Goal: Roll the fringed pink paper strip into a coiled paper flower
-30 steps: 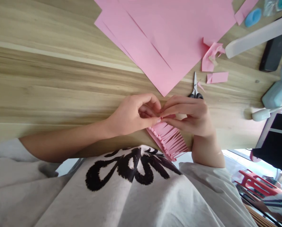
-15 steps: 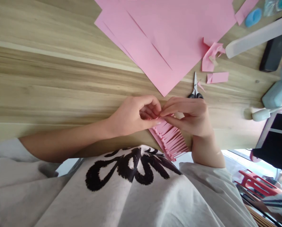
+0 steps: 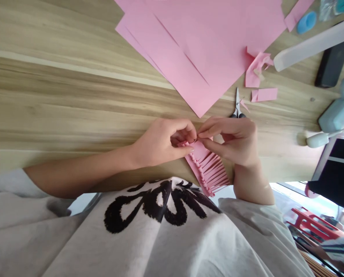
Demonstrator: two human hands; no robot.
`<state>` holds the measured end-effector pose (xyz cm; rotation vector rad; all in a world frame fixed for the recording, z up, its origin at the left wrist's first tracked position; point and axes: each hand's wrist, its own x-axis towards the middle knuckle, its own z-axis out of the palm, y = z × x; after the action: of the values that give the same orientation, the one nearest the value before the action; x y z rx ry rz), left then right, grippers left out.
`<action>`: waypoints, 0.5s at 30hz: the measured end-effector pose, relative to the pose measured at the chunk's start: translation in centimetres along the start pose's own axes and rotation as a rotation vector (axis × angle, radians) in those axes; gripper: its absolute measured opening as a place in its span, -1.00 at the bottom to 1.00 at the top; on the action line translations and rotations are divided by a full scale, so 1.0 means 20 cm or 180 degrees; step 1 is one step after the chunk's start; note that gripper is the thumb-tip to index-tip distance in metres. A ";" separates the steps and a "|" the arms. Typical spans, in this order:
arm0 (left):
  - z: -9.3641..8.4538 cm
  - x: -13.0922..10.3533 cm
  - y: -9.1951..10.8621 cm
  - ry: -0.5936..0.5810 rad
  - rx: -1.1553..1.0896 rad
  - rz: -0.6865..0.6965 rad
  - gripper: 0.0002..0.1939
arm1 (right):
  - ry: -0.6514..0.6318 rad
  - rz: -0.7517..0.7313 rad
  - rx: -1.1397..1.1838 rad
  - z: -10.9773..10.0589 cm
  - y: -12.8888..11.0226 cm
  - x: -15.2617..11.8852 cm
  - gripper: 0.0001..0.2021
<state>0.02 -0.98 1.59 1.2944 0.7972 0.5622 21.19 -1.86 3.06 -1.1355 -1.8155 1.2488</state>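
Note:
A pink fringed paper point(image 3: 215, 171), cut into thin strips with a row of small curls along one side, hangs over the table's near edge. My left hand point(image 3: 163, 142) grips its upper end between thumb and fingers. Just to the right, my right hand point(image 3: 232, 140) pinches at the same upper end, its fingertips close to those of my left hand. They seem to be on a thin strip of the paper, partly hidden by the fingers. Small scissors point(image 3: 237, 104) with dark handles lie beyond my right hand, the handles partly covered.
Large pink sheets point(image 3: 200, 50) lie at the far middle of the wooden table point(image 3: 59, 96). Pink scraps point(image 3: 255, 71), a blue ring-like object point(image 3: 306, 22), a long whitish strip point(image 3: 313, 44), a black object point(image 3: 333, 63) and a grey-green case point(image 3: 336, 113) are at the right.
My right hand has shifted slightly right, and its fingertips have moved a little off the paper's upper end. More of that upper end shows beside my left thumb.

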 end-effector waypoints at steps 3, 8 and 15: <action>0.00 0.00 0.00 -0.0007 0.0211 0.0109 -0.92 | -0.0007 0.0082 0.0019 -0.01 0.00 0.00 -0.84; -0.01 0.00 0.01 -0.0007 0.0515 0.0371 -0.94 | -0.0166 0.0130 0.0059 -0.02 -0.01 0.00 -0.84; -0.02 0.00 0.01 -0.0131 0.0627 0.0437 -0.90 | -0.0328 0.0066 -0.0130 -0.02 -0.01 0.01 -0.89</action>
<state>-0.18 -0.69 1.85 1.5461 0.7473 0.5749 21.46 -1.62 3.41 -1.1335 -1.9174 1.3092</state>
